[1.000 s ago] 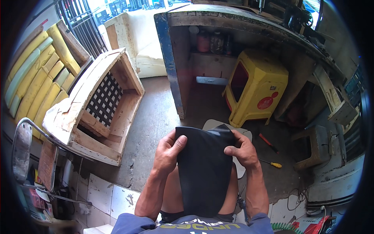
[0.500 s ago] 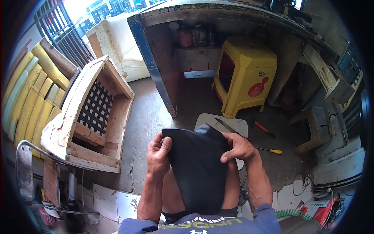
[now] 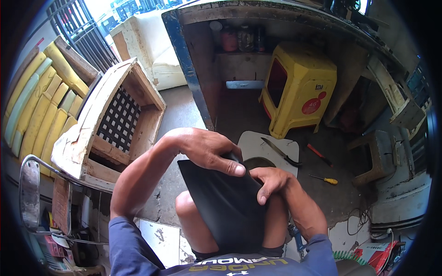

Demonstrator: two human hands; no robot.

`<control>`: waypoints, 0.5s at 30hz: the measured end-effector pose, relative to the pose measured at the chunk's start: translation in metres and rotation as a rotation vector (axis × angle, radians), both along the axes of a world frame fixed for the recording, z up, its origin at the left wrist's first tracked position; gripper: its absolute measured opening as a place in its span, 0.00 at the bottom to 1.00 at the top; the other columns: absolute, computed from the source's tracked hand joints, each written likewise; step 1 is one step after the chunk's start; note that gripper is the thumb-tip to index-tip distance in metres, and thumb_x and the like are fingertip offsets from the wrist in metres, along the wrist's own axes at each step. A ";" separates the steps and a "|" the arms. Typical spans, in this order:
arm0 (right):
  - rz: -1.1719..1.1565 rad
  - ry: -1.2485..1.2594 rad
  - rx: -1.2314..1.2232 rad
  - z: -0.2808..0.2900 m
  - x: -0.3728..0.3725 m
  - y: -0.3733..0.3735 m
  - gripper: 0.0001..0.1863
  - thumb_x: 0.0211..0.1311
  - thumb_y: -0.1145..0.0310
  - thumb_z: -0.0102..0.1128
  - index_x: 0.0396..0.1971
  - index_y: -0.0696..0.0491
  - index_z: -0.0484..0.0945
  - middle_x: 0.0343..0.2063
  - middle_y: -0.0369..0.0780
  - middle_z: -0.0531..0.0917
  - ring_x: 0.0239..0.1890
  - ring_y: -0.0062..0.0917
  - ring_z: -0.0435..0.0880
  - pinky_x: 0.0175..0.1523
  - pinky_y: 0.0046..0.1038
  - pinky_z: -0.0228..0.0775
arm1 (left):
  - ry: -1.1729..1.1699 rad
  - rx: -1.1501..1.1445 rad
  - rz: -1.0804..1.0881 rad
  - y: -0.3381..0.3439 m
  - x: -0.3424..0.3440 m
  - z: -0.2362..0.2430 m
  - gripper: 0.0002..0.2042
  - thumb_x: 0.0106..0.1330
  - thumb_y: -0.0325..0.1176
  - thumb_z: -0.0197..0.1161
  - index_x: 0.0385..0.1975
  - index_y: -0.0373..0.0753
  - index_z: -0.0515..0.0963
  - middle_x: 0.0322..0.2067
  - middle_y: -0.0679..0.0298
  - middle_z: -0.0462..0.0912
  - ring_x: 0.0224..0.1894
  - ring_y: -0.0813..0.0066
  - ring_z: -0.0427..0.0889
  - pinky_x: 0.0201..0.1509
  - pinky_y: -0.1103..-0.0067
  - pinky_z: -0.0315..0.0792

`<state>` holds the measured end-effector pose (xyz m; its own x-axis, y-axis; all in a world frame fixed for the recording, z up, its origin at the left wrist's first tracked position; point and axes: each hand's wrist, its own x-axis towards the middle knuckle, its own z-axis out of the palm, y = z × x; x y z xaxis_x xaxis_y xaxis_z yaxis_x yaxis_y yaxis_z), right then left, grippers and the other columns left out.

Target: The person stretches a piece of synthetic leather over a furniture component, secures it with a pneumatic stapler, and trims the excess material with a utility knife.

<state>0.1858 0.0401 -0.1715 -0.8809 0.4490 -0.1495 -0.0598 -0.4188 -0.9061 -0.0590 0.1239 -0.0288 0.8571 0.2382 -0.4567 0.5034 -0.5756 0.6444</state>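
A smooth black sheet of leather-like material lies over my lap and rises between my knees. My left hand reaches across its far edge, thumb on top and fingers curled down out of sight. Close beside it, my right hand grips the sheet's right side, thumb on top and the other fingers partly hidden. Just beyond the hands a dark rounded edge shows, and I cannot make out what it belongs to. Past that, a knife rests on a white board on the floor.
Right of the board lie a red-handled tool and a yellow-handled screwdriver. A yellow stool stands under the workbench. To the left are a wooden chair frame and stacked yellow foam pieces. A blue tool is by my right thigh.
My left hand has moved from the sheet's left corner to the middle of its far edge, near my right hand. The left corner now hangs free. The view has shifted slightly.
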 end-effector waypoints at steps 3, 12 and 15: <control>-0.094 0.005 -0.110 -0.007 -0.005 -0.008 0.42 0.43 0.60 0.91 0.58 0.64 0.81 0.48 0.40 0.88 0.51 0.25 0.87 0.61 0.27 0.76 | 0.040 -0.084 -0.155 0.010 0.012 0.003 0.39 0.68 0.65 0.69 0.60 0.30 0.80 0.47 0.46 0.89 0.53 0.52 0.88 0.59 0.65 0.80; -0.974 -0.780 0.778 0.033 -0.058 -0.066 0.15 0.59 0.70 0.78 0.40 0.60 0.83 0.26 0.49 0.87 0.31 0.33 0.91 0.36 0.34 0.79 | -0.028 0.209 0.157 -0.012 -0.001 -0.028 0.23 0.59 0.33 0.73 0.57 0.38 0.82 0.44 0.51 0.88 0.49 0.51 0.88 0.57 0.63 0.79; -1.190 -0.742 1.113 0.014 -0.079 -0.083 0.11 0.57 0.75 0.75 0.37 0.59 0.82 0.24 0.48 0.84 0.28 0.41 0.88 0.31 0.38 0.75 | -0.139 0.328 0.154 -0.020 -0.007 -0.033 0.23 0.57 0.29 0.72 0.56 0.41 0.83 0.46 0.53 0.83 0.52 0.50 0.84 0.57 0.60 0.78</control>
<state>0.1071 -0.0432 -0.1577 0.0638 0.8846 0.4619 0.6671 0.3065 -0.6790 -0.0665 0.1035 -0.0620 0.8486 0.4827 -0.2164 0.5203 -0.6874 0.5067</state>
